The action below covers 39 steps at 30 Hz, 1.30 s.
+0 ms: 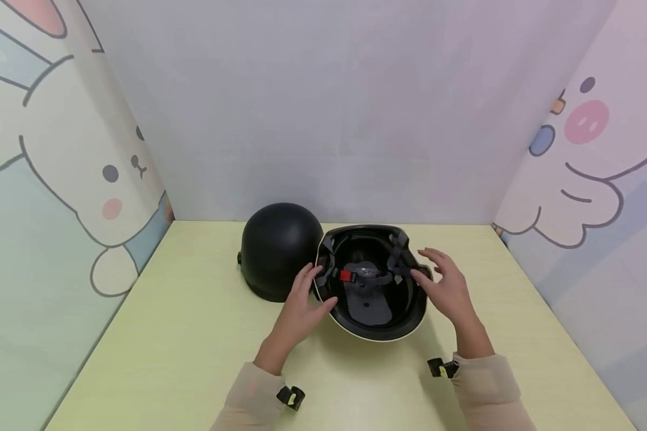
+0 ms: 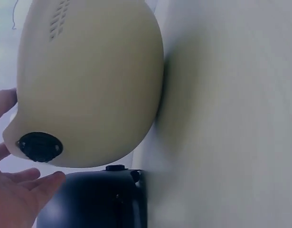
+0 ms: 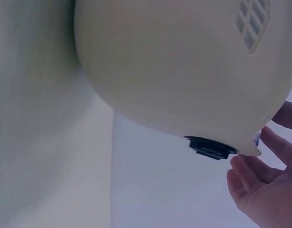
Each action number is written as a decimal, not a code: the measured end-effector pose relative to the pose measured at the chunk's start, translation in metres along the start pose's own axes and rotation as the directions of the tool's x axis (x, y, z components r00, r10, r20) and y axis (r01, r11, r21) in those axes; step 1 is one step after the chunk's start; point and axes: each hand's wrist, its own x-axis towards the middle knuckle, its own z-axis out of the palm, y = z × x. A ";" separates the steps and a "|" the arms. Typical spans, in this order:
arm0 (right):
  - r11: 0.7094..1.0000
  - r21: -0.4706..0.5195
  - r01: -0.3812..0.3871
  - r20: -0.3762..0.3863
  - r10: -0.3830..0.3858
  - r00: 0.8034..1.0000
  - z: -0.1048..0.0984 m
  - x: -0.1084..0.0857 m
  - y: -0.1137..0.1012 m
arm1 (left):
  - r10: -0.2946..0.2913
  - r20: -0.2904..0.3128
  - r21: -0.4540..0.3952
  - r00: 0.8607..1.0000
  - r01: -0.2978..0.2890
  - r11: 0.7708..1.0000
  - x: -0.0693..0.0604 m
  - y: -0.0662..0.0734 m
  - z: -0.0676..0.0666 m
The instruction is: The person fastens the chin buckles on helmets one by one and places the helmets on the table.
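A pale helmet [image 1: 374, 337] lies upside down on the table, its black padded inside facing up. Dark straps with a red buckle [image 1: 345, 275] cross its opening. At its left rim is my left hand [image 1: 299, 311], thumb spread apart from fairly straight fingers. My right hand [image 1: 453, 293] is at the opposite rim, its thumb tip by the edge and the other fingers loosely bent outside. The left wrist view shows the smooth pale shell [image 2: 93, 85] and a black round fitting [image 2: 40, 147]. Firm contact is unclear on either side.
A black helmet [image 1: 280, 248] stands dome up just left of the pale one. The pale yellow table [image 1: 194, 347] is bounded by a plain back wall [image 1: 334, 120] and side panels with cartoon animals. Each sleeve cuff carries a small black device [image 1: 291, 397].
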 end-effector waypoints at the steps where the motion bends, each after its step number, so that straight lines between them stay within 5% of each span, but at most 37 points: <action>1: 0.999 0.037 -0.032 0.006 0.032 0.999 0.001 -0.002 0.004 | -0.003 0.002 -0.021 1.000 0.003 1.000 0.000 -0.001 0.002; 5: 0.961 0.239 -0.142 0.028 0.140 0.990 0.009 -0.009 0.018 | -0.018 -0.003 -0.121 1.000 0.018 0.993 0.001 -0.006 0.008; 8: 0.912 0.383 -0.145 0.026 0.146 0.989 0.019 -0.014 0.027 | -0.039 -0.020 -0.175 0.999 0.034 0.984 0.002 -0.008 0.012; 15: 0.834 0.527 -0.163 0.041 0.166 0.985 0.038 -0.018 0.035 | -0.067 -0.070 -0.237 0.995 0.048 0.970 0.003 -0.011 0.022; 25: 0.661 0.725 -0.195 0.048 0.234 0.971 0.036 -0.018 0.019 | -0.149 -0.057 -0.162 0.987 0.138 0.977 0.014 0.000 0.034; 39: 0.670 0.735 -0.098 -0.164 0.317 0.934 0.012 -0.016 -0.008 | -0.190 0.008 -0.195 0.982 0.188 0.963 0.015 -0.002 0.065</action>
